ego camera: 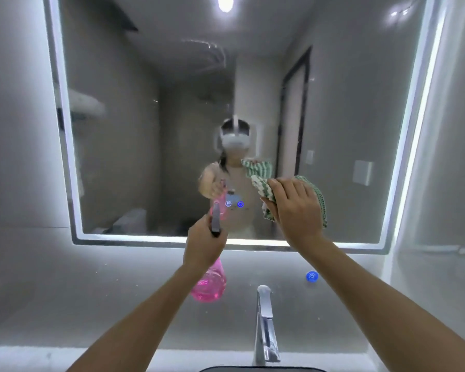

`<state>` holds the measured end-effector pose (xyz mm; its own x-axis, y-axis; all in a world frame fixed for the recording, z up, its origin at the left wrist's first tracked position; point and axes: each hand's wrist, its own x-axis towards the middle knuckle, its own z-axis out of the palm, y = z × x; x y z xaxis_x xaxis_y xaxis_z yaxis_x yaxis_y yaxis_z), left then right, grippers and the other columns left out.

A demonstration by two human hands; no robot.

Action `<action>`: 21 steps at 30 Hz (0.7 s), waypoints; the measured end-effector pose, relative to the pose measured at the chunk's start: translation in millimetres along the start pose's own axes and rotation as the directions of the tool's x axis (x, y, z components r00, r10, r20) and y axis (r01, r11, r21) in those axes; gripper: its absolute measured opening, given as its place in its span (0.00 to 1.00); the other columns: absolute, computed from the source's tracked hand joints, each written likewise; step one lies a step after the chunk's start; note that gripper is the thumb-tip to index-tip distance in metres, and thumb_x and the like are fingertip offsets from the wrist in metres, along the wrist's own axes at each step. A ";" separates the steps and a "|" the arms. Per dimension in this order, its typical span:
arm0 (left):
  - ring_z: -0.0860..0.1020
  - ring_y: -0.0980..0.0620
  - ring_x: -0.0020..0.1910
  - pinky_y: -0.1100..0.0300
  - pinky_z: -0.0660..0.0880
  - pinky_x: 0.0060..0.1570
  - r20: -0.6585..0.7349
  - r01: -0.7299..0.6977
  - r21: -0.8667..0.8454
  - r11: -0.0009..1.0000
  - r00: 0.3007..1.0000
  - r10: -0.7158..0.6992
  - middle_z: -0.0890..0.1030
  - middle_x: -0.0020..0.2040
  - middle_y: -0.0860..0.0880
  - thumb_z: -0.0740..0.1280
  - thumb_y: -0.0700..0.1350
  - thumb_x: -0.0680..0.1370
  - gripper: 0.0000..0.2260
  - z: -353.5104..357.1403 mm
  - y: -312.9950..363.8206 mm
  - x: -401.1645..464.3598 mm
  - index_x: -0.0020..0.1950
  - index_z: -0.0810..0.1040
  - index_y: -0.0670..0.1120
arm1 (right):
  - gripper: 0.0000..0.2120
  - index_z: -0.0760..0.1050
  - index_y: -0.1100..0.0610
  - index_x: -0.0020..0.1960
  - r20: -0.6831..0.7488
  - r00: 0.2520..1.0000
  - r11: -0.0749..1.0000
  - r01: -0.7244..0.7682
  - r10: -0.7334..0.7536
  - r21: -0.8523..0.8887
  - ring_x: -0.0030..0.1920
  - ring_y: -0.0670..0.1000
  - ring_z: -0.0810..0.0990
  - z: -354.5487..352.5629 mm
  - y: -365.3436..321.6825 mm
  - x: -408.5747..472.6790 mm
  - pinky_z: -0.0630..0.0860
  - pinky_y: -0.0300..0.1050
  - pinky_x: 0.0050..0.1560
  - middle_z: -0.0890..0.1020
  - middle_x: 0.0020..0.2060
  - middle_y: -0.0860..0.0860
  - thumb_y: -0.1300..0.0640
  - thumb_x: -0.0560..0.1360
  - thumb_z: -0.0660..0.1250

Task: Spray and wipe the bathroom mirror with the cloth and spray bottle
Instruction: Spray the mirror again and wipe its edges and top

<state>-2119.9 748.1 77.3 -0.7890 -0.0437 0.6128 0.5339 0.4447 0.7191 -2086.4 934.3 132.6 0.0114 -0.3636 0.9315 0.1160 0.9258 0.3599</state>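
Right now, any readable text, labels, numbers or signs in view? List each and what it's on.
No full words readable.
"冷": apparently this white character on the round blue disc on the wall above the chrome tap; small, uncertain.
Two glowing blue touch icons on the lit-edged bathroom mirror: symbols, too blurred to read.
Pink translucent spray bottle: no label visible.

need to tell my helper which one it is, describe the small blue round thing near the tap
Start at the lit mirror and drop to the grey wall below it. Right of the chrome tap sits a small blue disc with a white mark, the only blue thing on that wall.
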 end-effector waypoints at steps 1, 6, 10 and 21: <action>0.71 0.48 0.31 0.67 0.66 0.30 -0.014 -0.007 -0.001 1.000 1.000 0.007 0.77 0.33 0.43 0.64 0.39 0.72 0.05 -0.8 6.7 4.8 0.40 0.74 0.37 | 0.14 0.79 0.61 0.51 -0.011 1.000 1.000 -0.009 0.009 0.011 0.43 0.58 0.80 -0.4 3.4 3.7 0.69 0.48 0.49 0.81 0.44 0.55 0.51 0.77 0.62; 0.71 0.56 0.27 0.64 0.70 0.34 -0.057 -0.143 -0.055 0.988 0.989 0.139 0.74 0.29 0.49 0.65 0.41 0.74 0.08 -16.4 57.7 33.8 0.35 0.73 0.42 | 0.17 0.80 0.61 0.51 -0.043 0.998 0.999 -0.041 0.041 -0.004 0.43 0.57 0.81 -5.4 21.0 37.0 0.69 0.47 0.50 0.82 0.44 0.56 0.50 0.77 0.59; 0.70 0.57 0.27 0.65 0.66 0.30 -0.086 -0.265 0.003 0.964 0.961 0.264 0.73 0.29 0.50 0.66 0.43 0.74 0.10 -35.5 91.1 65.3 0.33 0.71 0.44 | 0.17 0.80 0.60 0.49 -0.104 0.992 0.997 -0.078 0.075 -0.027 0.42 0.55 0.81 -3.2 29.4 72.0 0.74 0.47 0.46 0.83 0.43 0.55 0.49 0.77 0.59; 0.69 0.52 0.29 0.60 0.67 0.31 -0.281 -0.366 0.020 0.930 0.891 0.356 0.71 0.30 0.48 0.65 0.43 0.73 0.11 -52.5 146.5 125.7 0.32 0.68 0.44 | 0.18 0.80 0.60 0.50 -0.211 0.977 0.995 -0.059 0.042 -0.077 0.42 0.56 0.81 -6.5 52.2 129.0 0.67 0.45 0.47 0.82 0.43 0.54 0.48 0.78 0.58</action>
<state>-2124.9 760.7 276.8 -0.4272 -0.1320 0.8945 0.7794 0.4477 0.4383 -2072.4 935.1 271.2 0.2251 -0.3383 0.9137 0.1913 0.9349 0.2990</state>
